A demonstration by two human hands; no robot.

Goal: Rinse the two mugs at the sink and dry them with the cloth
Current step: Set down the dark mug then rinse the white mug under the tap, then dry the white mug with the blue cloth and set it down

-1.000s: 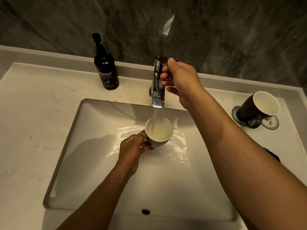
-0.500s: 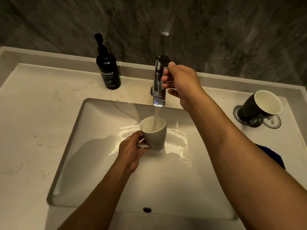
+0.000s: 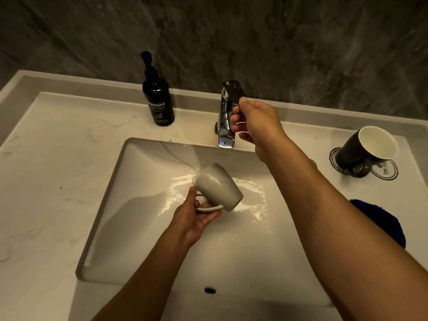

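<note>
- Nearest the camera, both bare forearms run in from the bottom edge, cut off there, so nothing of the person above the elbows shows.
- The overflow hole (image 3: 210, 290) sits in the near wall of the sink (image 3: 111, 216), a pale rectangular basin sunk into the table (image 3: 46, 181).
- The left hand (image 3: 196, 216) is over the middle of the basin; its fingers (image 3: 208, 215) are curled closed through the handle of the grey mug (image 3: 217, 186), thumb on top of the handle.
- The grey mug is tipped over, base up and to the left, mouth facing down and to the right. Its inside is hidden from this angle.
- The basin floor under and right of the mug gleams wet; whether water is pouring from the mug cannot be made out.
- The blue cloth (image 3: 382, 218) lies on the table to the right, largely covered by the right forearm.
- The right hand (image 3: 257, 121) is at the tap (image 3: 228, 117), fingers closed around its lever and spout; the grip itself is partly hidden behind the hand. No stream shows under the spout.
- The black mug (image 3: 366, 151) stands on a round coaster (image 3: 389, 172) at the far right of the table, well apart from the sink, and appears tilted, its white inside facing the camera.
- A dark soap bottle (image 3: 158, 103) stands at the back left, its small print too fine to read.
- Behind everything rises a dark stone wall (image 3: 301, 42), dim and blurred.
</note>
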